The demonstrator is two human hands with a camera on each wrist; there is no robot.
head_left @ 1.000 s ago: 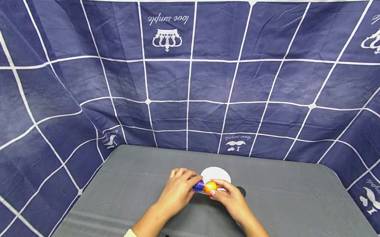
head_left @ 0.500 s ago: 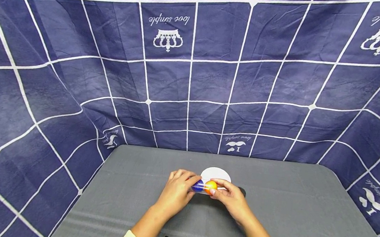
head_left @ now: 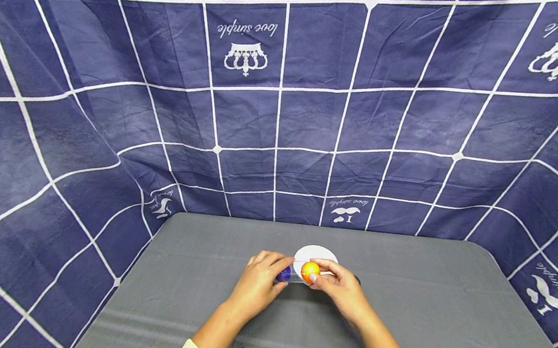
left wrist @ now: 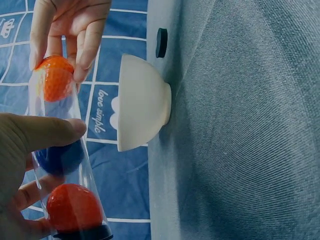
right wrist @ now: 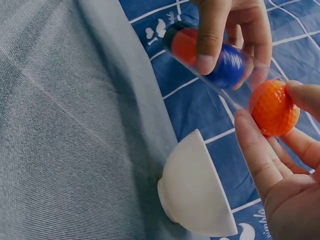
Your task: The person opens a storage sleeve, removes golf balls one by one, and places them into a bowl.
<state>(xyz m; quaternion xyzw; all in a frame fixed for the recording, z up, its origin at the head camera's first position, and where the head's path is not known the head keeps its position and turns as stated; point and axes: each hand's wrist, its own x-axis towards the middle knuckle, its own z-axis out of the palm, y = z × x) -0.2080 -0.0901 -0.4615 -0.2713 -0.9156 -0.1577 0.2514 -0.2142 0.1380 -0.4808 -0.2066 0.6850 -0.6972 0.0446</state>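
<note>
My left hand (head_left: 259, 278) grips a clear plastic tube (left wrist: 70, 107), which lies nearly level in the head view. Inside it, a red ball (left wrist: 74, 206) sits against the dark end cap (left wrist: 85, 233), and a blue ball (left wrist: 60, 158) comes after it, partly behind my thumb. At the other end of the tube, my right hand (head_left: 340, 290) pinches a dimpled orange golf ball (right wrist: 274, 108) between thumb and fingers. That ball is at the tube's mouth and seems partly within it. A space separates the orange ball from the blue one.
Just beyond the hands, a white bowl (head_left: 307, 253) stands upright on the grey tabletop (head_left: 231, 234). A small dark round cap (left wrist: 161, 43) lies to the bowl's right, mostly hidden by my right hand in the head view. Blue gridded cloth (head_left: 311, 120) hangs behind and at both sides.
The blue ball has shifted left, deeper into the tube, away from the orange ball; a gap now shows between them. The right hand still pinches the orange ball, and both hands have barely moved.
</note>
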